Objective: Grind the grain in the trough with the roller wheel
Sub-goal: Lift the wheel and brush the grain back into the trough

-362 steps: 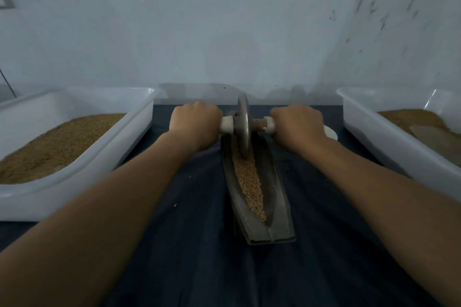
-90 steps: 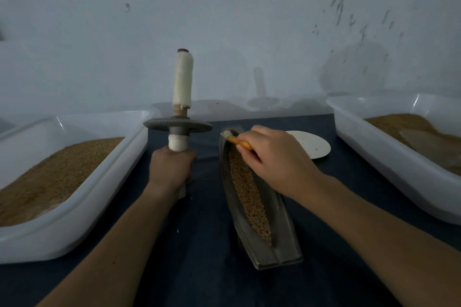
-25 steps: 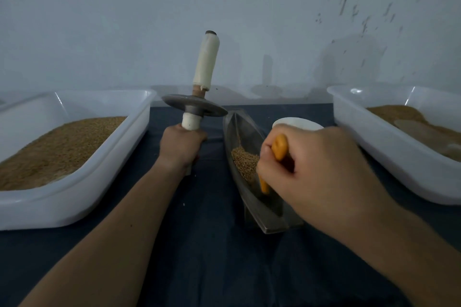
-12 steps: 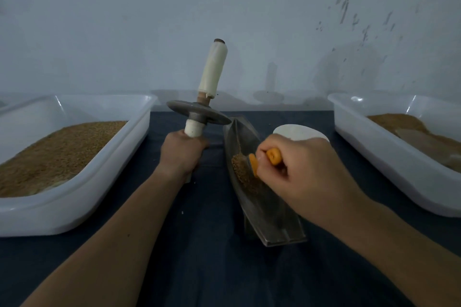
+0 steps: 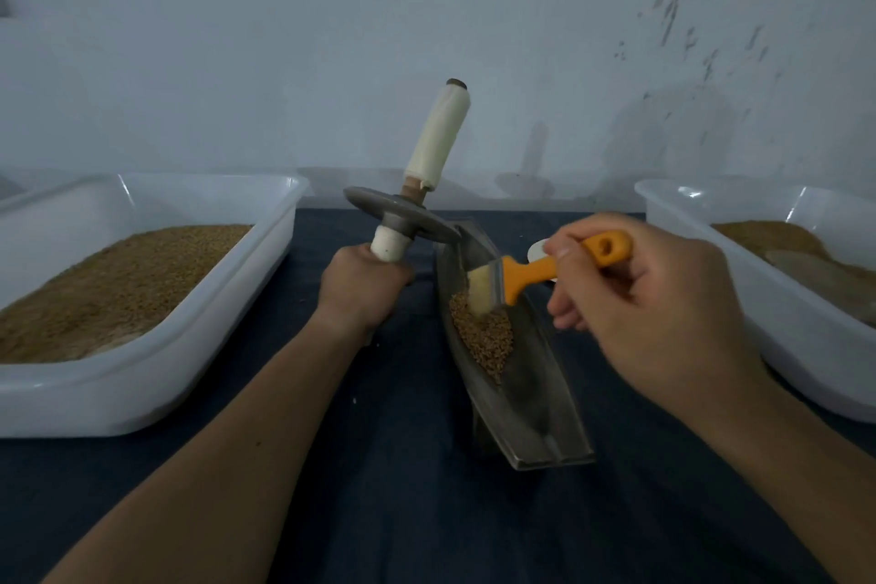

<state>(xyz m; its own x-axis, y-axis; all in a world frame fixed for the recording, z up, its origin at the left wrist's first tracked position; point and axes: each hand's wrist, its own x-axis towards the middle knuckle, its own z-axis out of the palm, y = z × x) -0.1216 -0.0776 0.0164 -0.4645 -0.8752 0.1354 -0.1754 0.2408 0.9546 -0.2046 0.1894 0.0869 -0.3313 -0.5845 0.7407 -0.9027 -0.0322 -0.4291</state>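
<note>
Left grip [image 5: 362,287] clenched round the lower handle of the roller wheel [image 5: 403,216], disc just above it, heavy-looking, rigid, wanting both handles, while right grip [image 5: 654,299] pinches a brush [image 5: 526,273] on the grain [image 5: 483,332] in the trough [image 5: 535,398].

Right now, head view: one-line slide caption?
Left hand holds the roller wheel aloft; right hand pinches an orange-handled brush, bristles on the grain in the trough.

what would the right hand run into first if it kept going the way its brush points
Probably the grain in the trough: the brush in the right hand points left and down, with its bristles at the pile's upper end, though depth is unclear.
</note>
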